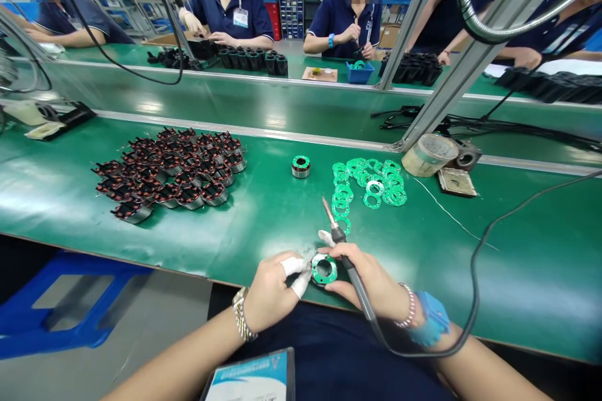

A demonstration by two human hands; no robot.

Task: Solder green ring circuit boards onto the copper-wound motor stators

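Note:
My left hand (277,288), with white covers on its thumb and a finger, pinches the left side of a motor stator topped by a green ring-shaped circuit board (333,277). A soldering iron (353,272) lies in my right hand (376,282), its metal tip pointing up and away from the stator. The right thumb and a fingertip also touch the stator's right side, so both hands steady it near the table's front edge. Beyond them, another stator with a green ring (301,166) stands upright on the table. Loose green ring boards (372,200) lie in a group to its right.
Many wound stators (174,169) are massed at left on the green table (263,213). A solder wire spool (430,155) and a small square tray (457,182) sit at right. The iron's cable (475,276) loops past my right forearm. Co-workers sit behind the metal frame (451,44).

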